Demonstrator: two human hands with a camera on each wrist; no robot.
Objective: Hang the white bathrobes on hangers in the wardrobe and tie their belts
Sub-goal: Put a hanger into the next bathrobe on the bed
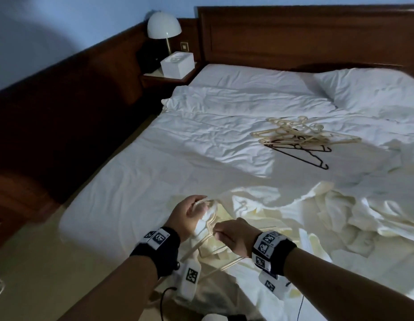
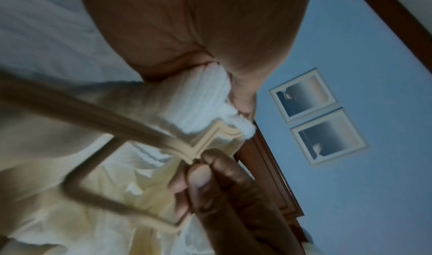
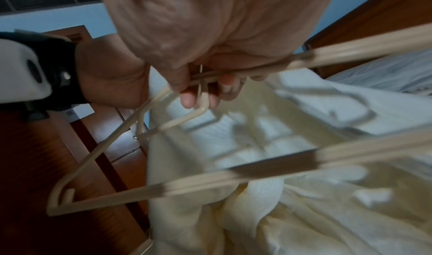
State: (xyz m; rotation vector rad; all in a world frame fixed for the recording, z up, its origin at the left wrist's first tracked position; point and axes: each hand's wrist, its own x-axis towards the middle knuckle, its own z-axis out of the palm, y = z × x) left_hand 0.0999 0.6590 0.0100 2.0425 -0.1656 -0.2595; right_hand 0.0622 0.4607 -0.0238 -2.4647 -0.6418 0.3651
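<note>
Fingers of the right hand pinch a beige hanger; the left hand clamps a white bathrobe fold against it — both above the bed. Farther up lie a pillow, a hanger pile, a lamp.

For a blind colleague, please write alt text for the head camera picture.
Two hands hold a beige hanger and a white bathrobe over the near edge of a bed. The left hand grips cloth, the right hand the hanger. More hangers lie farther up.
</note>
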